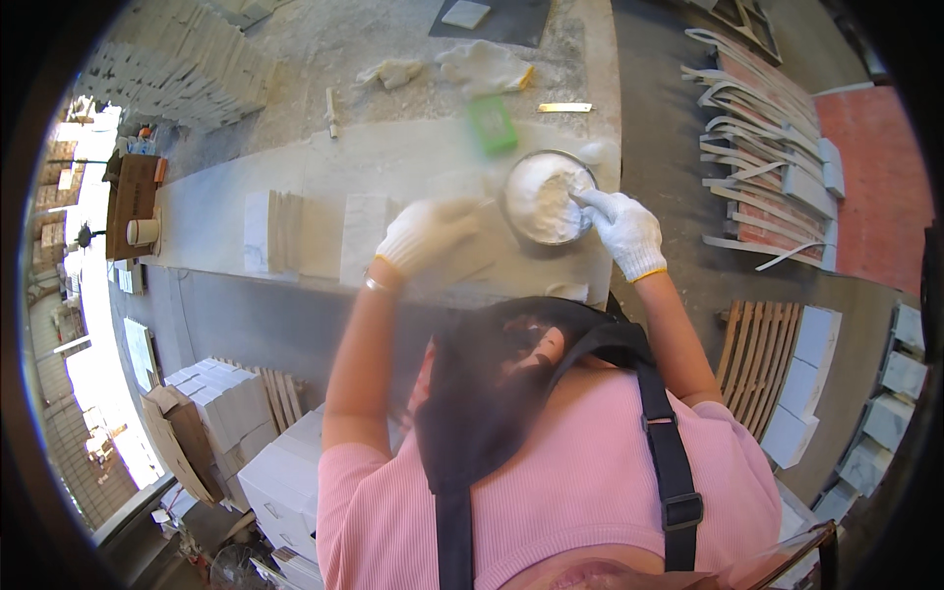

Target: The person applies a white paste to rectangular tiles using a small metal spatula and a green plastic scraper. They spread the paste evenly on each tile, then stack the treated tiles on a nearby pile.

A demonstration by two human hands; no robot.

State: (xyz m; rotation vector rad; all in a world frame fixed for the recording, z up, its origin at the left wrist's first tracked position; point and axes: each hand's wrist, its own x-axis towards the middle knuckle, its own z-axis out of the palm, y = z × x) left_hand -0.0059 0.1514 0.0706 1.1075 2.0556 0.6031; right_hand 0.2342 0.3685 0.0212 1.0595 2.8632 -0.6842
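My right hand (626, 233), in a white knit glove, grips the right rim of a round metal bowl (505, 205), with its fingertips over the edge. White powder or paste (543, 197) fills much of the bowl and has a hollow scooped on its right side. To the left of the bowl, my left hand (429, 234), also gloved, is over the worktable, smeared by motion. Its fingers point toward the bowl; whether they hold anything does not show. A pale marble-look tile (364, 228) lies just left of that hand. Behind the bowl sits a blurred green block-shaped thing (493, 125).
Several tiles stand stacked (272, 231) at the table's left. Farther back lie a gold-coloured strip (565, 107), a white glove (485, 67) and a small white stick (331, 112). Tile rows (182, 64) fill the far left. A wooden pallet (759, 359) is at the right.
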